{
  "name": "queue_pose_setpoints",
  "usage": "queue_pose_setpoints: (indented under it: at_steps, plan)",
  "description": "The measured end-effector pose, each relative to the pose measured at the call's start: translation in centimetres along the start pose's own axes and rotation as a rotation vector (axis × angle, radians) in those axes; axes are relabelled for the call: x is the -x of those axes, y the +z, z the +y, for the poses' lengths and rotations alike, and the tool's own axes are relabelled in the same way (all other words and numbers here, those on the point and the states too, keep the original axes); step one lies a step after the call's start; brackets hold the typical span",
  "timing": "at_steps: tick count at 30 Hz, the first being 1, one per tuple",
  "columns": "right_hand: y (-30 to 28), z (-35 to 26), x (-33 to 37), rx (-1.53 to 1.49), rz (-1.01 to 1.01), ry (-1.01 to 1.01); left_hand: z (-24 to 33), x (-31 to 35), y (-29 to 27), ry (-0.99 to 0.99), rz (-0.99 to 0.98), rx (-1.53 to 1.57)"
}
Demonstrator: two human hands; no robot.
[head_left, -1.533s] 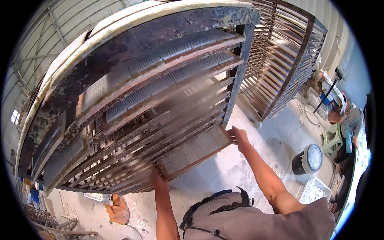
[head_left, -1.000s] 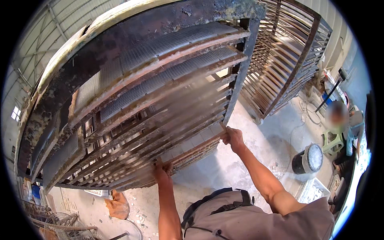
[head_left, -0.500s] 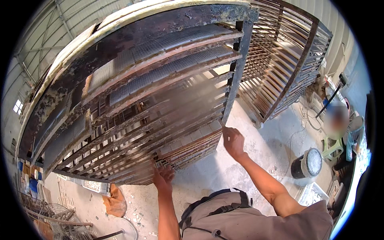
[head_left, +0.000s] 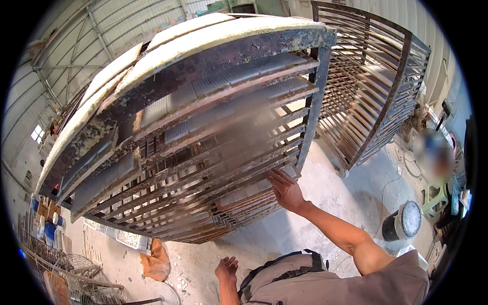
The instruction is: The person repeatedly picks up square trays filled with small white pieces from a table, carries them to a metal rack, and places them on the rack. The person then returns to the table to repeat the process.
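Risk: uneven R-side push could skew brown-rimmed tray of pale-grey square tiles (head_left: 249,191), jamming it in rusty dark metal slatted rack (head_left: 229,59). Tray's low in rack, partly hidden; tiles look neatly rowed. R hand (head_left: 287,190): grip unclosed, fingers extended nr tray, contact unclear; L hand (head_left: 226,269): half-curled, empty, well apart.

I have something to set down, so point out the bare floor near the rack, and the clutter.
Mostly bare floor lies between the far rack, the right forearm and the black bucket; another between the near rack, the left hand and that forearm. Crowded: the right side, around the green stool, and lower left, with metal clutter and an orange sack.
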State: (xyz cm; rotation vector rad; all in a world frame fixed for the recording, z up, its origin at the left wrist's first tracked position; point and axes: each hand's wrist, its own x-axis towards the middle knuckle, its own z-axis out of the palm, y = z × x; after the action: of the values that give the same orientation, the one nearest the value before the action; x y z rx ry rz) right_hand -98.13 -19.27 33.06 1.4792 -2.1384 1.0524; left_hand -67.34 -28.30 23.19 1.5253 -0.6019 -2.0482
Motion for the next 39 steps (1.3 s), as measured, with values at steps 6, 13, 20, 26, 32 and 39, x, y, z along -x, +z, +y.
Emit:
queue_pose_setpoints:
  at_steps: [6,13,20,26,32,39]
  plan:
    - [-2.0,-1.5,-0.8,-0.119,0.024,-0.014,-1.4,-0.2,-0.6,-0.045,-0.006,-0.004]
    - [-1.7,-1.3,-2.6,-0.072,0.102,-0.053,-2.0,0.7,0.7,-0.027,-0.06,-0.071]
    - [-2.0,-0.9,-2.5,-0.015,0.085,-0.062,-2.8,0.8,-0.1,-0.027,0.014,-0.052]
    - [-1.8,-1.3,-2.6,0.001,0.107,-0.023,-3.0,0.6,-0.5,-0.019,-0.014,-0.034]
    - [-2.0,-1.5,-2.8,0.022,0.108,-0.022,-2.9,1.0,-0.4,-0.003,0.009,-0.04]
    - [-2.8,-1.9,-3.2,-0.095,0.147,-0.066,-3.0,1.5,-0.8,-0.011,0.023,-0.062]
